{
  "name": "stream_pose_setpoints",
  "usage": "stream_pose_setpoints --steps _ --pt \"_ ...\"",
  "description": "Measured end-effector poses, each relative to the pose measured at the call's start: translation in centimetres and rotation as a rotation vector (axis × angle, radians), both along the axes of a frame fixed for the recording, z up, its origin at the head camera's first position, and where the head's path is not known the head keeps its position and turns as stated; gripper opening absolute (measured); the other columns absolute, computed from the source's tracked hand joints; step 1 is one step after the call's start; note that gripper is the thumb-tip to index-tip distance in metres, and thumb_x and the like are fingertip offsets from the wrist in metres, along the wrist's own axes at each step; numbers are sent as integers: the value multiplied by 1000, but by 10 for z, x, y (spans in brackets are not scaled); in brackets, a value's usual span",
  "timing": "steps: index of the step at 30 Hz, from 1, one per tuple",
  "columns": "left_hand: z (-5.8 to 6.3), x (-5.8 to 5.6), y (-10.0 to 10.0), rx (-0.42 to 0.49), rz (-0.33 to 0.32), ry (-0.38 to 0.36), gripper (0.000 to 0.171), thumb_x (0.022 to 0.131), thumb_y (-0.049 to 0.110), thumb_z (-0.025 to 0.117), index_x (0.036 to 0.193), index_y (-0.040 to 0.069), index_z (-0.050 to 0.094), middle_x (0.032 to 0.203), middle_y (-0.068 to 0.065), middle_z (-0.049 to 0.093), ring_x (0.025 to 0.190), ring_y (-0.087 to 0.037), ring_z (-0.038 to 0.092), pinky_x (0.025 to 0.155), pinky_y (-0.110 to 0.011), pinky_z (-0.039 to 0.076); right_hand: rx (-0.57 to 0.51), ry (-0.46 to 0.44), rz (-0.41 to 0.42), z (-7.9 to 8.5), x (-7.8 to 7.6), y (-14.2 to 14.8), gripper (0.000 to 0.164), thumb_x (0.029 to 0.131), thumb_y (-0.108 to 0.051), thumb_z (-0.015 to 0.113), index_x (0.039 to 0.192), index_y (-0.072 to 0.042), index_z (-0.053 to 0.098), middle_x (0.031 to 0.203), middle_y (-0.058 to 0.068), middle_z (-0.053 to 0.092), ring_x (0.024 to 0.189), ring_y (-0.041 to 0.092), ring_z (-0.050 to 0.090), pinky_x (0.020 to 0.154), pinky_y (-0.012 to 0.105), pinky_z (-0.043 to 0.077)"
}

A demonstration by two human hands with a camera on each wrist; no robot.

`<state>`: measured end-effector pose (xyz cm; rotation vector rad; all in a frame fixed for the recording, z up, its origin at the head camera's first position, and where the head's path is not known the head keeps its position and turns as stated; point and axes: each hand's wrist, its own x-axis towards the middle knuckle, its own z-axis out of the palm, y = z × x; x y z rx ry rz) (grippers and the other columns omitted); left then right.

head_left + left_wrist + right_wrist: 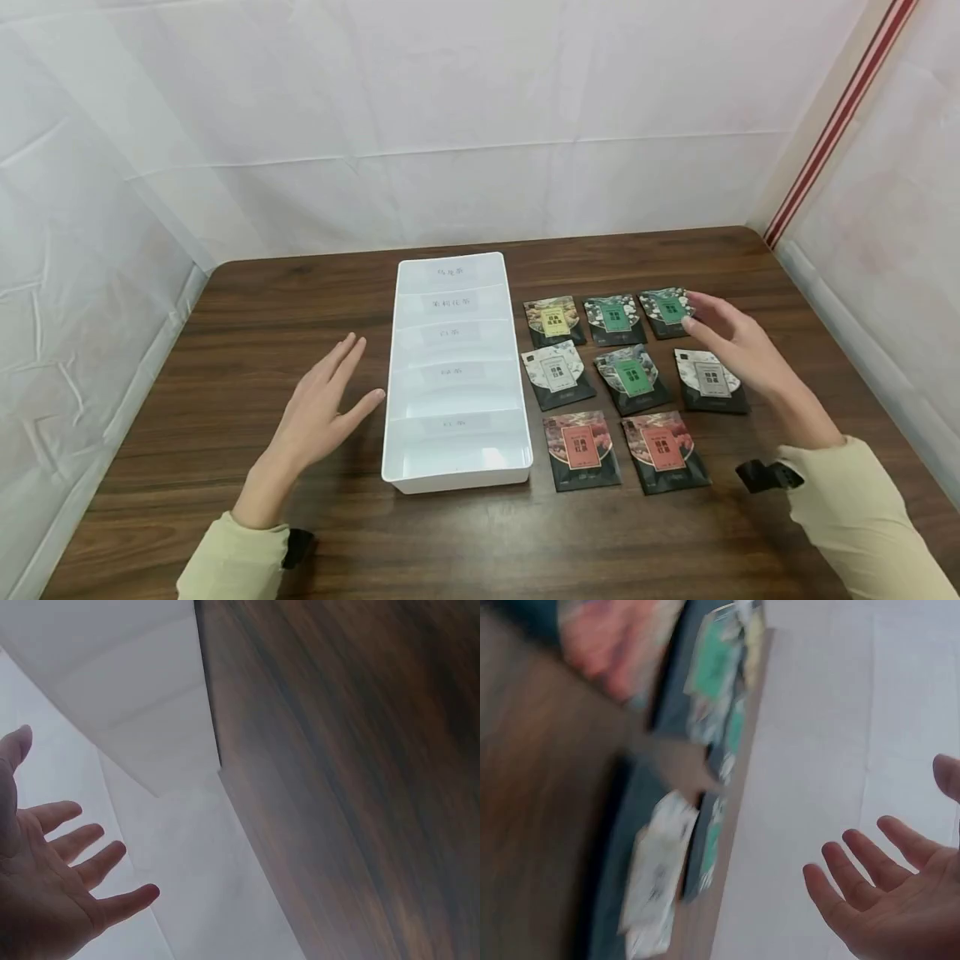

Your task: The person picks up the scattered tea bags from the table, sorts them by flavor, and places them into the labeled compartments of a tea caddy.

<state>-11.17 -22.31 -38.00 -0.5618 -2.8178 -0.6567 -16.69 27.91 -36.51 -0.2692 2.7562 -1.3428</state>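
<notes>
A long white tray (461, 483) with several labelled compartments stands on the table. Left of it hovers my left hand (318, 408), fingers extended and thumb toward the tray's side; in the left wrist view nothing is in the palm. Rows of tea packets lie to the tray's right. My right hand (742, 342) is at the far-right green tea packet (664, 311), its thumb and fingers spread around the packet's right edge. Whether they touch it, I cannot tell. Just below that hand lies a white-and-black tea packet (711, 380).
Other packets lie close by: a yellow one (553, 320), a green one (613, 318), a white one (557, 375), a darker green one (632, 377) and two red ones (582, 450). White sheeting (465, 108) surrounds the back and sides of the brown table (480, 542).
</notes>
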Motion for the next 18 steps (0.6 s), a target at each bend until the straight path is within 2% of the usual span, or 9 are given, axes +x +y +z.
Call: stream_pose_setpoints --steps 4,8,13,18 --pt "-1 -1 6 -13 -27 10 66 86 38 54 138 5 29 140 -13 27 125 -32 25 95 -53 21 -123 -67 -2 7 -17 -13 61 88 -43 48 137 -10 31 134 12 35 118 27 35 89 50 33" --pt "-5 0 8 -44 -52 7 65 85 38 56 135 3 35 138 -12 32 125 -31 26 95 -54 22 -181 -146 18 11 -37 -27 64 85 -47 50 135 -10 34 133 12 37 116 26 37 90 48 34" --pt "-6 1 9 -64 -81 12 64 82 38 60 132 3 41 135 -11 37 124 -30 28 95 -55 21 -237 -239 26 7 -62 -42 67 83 -47 54 134 -8 36 129 15 41 114 31 41 91 48 34" --pt "-5 2 11 -71 -98 -2 62 82 37 61 131 5 43 133 -12 40 125 -30 28 96 -55 20 -279 -309 31 -1 -83 -54 64 85 -41 55 134 -5 36 126 18 44 112 32 43 91 47 34"
